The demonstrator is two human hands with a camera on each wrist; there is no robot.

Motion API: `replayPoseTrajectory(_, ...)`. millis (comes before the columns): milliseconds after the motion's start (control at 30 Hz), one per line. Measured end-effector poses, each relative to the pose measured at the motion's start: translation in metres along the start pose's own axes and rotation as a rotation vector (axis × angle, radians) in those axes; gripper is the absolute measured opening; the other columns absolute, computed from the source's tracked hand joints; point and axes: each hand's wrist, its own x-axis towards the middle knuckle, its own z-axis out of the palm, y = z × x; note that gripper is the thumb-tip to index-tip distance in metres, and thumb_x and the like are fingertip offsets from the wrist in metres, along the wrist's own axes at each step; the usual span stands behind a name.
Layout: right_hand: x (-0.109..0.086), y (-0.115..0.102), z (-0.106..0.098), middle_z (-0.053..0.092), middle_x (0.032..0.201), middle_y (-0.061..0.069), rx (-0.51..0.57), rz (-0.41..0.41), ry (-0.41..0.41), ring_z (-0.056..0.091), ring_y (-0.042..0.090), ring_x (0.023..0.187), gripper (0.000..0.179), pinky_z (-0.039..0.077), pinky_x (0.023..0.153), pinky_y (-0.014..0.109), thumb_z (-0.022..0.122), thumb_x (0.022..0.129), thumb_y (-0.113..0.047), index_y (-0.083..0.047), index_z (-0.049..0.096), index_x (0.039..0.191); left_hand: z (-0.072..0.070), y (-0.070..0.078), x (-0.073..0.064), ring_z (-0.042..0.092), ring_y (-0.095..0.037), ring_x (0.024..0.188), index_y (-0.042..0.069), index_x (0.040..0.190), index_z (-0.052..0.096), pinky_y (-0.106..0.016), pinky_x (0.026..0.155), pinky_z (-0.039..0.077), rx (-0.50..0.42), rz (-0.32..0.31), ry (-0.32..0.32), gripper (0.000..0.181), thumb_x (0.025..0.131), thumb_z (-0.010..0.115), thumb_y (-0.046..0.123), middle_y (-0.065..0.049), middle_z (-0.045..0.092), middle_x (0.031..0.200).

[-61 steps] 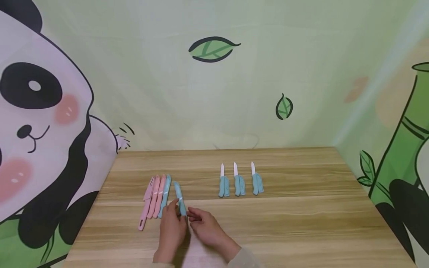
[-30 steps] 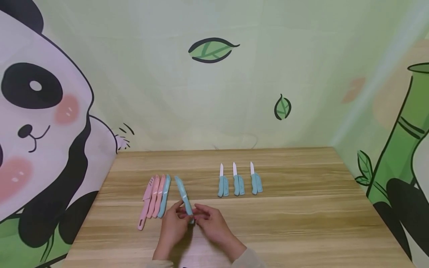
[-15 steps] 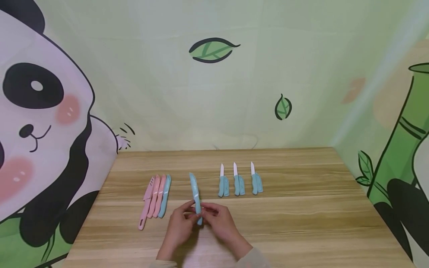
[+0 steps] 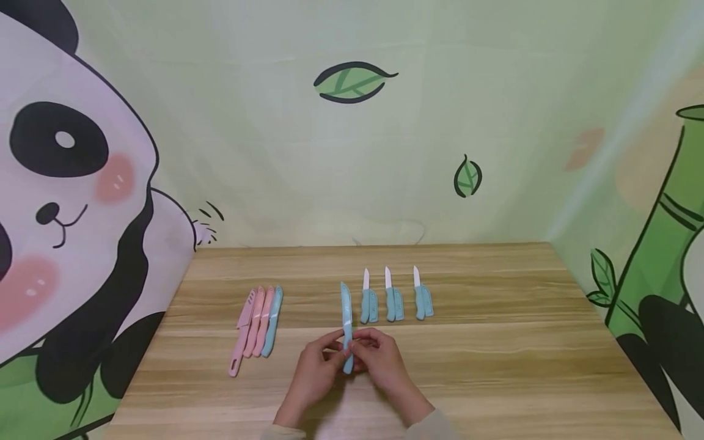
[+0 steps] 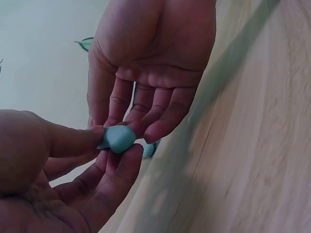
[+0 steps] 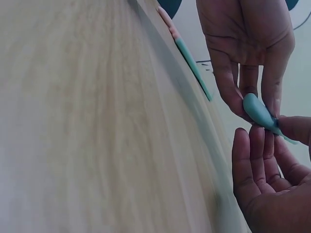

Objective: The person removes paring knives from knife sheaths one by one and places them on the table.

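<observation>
A light-blue sheathed knife (image 4: 347,304) points away from me, raised over the middle of the table. My left hand (image 4: 318,370) pinches its handle from the left, while the thumb and fingers of my right hand (image 4: 382,360) hold the same handle from the right. Seen from the left wrist, the rounded handle end (image 5: 120,139) sticks out between both hands' fingertips. In the right wrist view the handle (image 6: 258,112) again lies between the two hands, clear of the wooden surface. The blade is hidden inside its blue sheath.
At the left lie pink sheathed knives (image 4: 255,321) and one blue sheathed knife (image 4: 272,321), side by side. Three small blue knives with bare white blades (image 4: 388,296) lie right of centre, each beside its sheath. A printed cloth backdrop (image 4: 264,153) rises behind the wooden table (image 4: 495,366).
The blue knife has been lifted from beside the left row and carried right, swinging from slanted to nearly straight. My right hand, at first beside it, now grips the handle too.
</observation>
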Motion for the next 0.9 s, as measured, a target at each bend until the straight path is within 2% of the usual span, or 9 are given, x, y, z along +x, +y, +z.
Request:
replayPoseTrajectory(333,-0.006,-0.002,-0.018,0.071,0.089,0.004,0.01,0.014,0.031,0.068,0.011,0.071,0.031,0.062,0.065,0.028,0.072,0.094,-0.006,0.013,0.062,0.117,0.019,0.007,-0.002,0.07,-0.017,0.081,0.005,0.14,0.062,-0.024,0.059,0.055,-0.033,0.018,-0.047,0.043,0.097,0.068,0.007,-0.018,0.068,0.105)
replayPoseTrajectory(600,-0.009,-0.002,-0.027,0.071,0.086,0.002,0.003,0.04,0.056,0.066,0.012,0.071,0.03,0.06,0.064,0.026,0.073,0.093,-0.006,0.012,0.064,0.115,0.027,0.01,-0.003,0.075,-0.018,0.087,0.002,0.144,0.057,-0.031,0.062,0.063,-0.106,0.001,-0.091,0.056,0.091,0.071,-0.005,-0.02,0.066,0.111)
replayPoseTrajectory(900,-0.01,-0.004,-0.03,0.072,0.085,0.003,-0.027,0.031,0.087,0.065,0.013,0.072,0.028,0.058,0.064,0.026,0.076,0.09,-0.006,0.011,0.066,0.111,0.029,0.009,-0.004,0.076,-0.018,0.086,-0.003,0.132,0.066,-0.028,0.064,0.062,-0.111,-0.005,-0.084,0.043,0.09,0.075,-0.001,-0.017,0.071,0.106)
